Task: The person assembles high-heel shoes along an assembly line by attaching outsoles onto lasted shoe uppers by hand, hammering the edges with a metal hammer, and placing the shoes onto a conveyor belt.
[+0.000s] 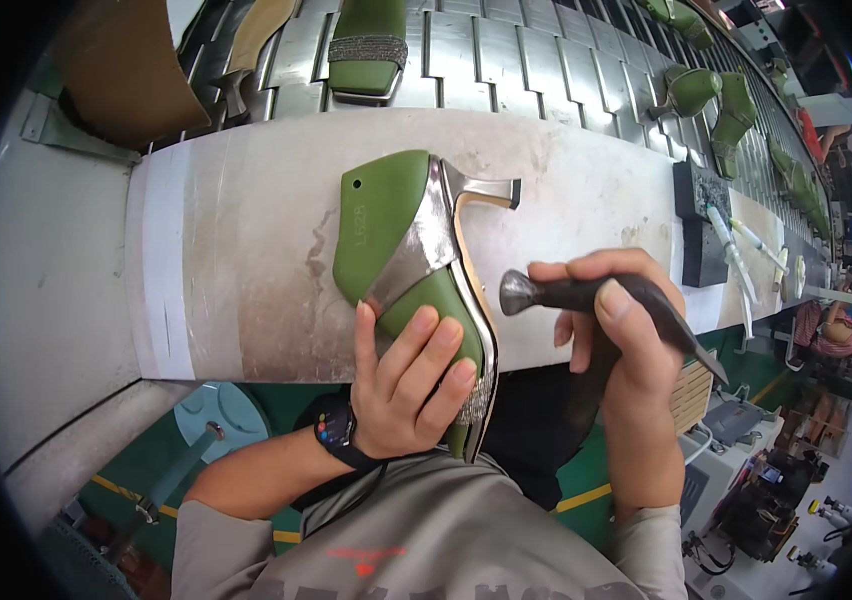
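Observation:
A green shoe last (383,210) lies on its side on the pale workbench, fitted with a high-heeled shoe (430,232) with a metallic strap, a slim heel and a glittery toe band. My left hand (408,392) presses over its forepart, fingers laid across the green last and strap, holding it down. In my right hand (636,310) is a shoemaker's hammer (586,295), gripped by its dark body. Its round, flared face (519,292) points at the sole edge, a small gap away. The toe reaches past the bench's near edge.
Beyond the bench (266,240) runs a slatted metal conveyor (506,60) carrying several green lasts with shoes (370,50). A black block (701,225) with syringe-like tubes (731,255) stands at the right. A blue round stool (221,425) is below left. Another person (836,330) sits far right.

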`<state>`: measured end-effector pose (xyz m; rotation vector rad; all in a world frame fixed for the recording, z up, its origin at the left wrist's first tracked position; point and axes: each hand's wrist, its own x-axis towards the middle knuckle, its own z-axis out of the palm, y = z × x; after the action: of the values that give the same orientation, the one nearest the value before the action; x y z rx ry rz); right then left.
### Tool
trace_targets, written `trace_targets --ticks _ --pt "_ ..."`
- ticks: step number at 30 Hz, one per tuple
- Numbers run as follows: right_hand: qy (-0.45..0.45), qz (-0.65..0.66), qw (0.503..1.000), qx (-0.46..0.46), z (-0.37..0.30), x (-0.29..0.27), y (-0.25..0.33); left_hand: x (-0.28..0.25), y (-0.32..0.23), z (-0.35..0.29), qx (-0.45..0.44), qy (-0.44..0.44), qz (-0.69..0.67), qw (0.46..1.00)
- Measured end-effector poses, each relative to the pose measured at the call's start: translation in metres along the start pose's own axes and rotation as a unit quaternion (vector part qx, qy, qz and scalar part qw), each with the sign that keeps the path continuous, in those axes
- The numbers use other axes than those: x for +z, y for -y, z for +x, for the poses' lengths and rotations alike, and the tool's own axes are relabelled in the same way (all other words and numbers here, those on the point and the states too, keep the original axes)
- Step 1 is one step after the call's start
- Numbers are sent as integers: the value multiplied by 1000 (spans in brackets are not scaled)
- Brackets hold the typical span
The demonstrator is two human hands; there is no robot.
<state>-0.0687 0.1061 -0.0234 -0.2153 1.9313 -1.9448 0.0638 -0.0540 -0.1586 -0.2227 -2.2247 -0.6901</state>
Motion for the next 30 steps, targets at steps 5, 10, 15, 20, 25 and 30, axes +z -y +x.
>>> trace_targets --ticks 5,10,15,20,25,30 --pt "42 -6 997 72 42 11 -1 -1 -2 -5 -4 19 -16 1000" --pt "144 -87 978 123 76 12 24 -1 -6 -12 4 10 2 1000" --pt "130 -46 976 168 84 12 17 -4 -1 -11 16 23 15 1000" --pt "102 -58 993 8 58 7 10 -6 6 -2 64 52 70 994" --pt "120 -18 991 -49 47 3 -3 2 -5 13 41 15 35 998" --pt "137 -248 907 -312 62 -20 -18 -12 1 7 55 47 70 995"
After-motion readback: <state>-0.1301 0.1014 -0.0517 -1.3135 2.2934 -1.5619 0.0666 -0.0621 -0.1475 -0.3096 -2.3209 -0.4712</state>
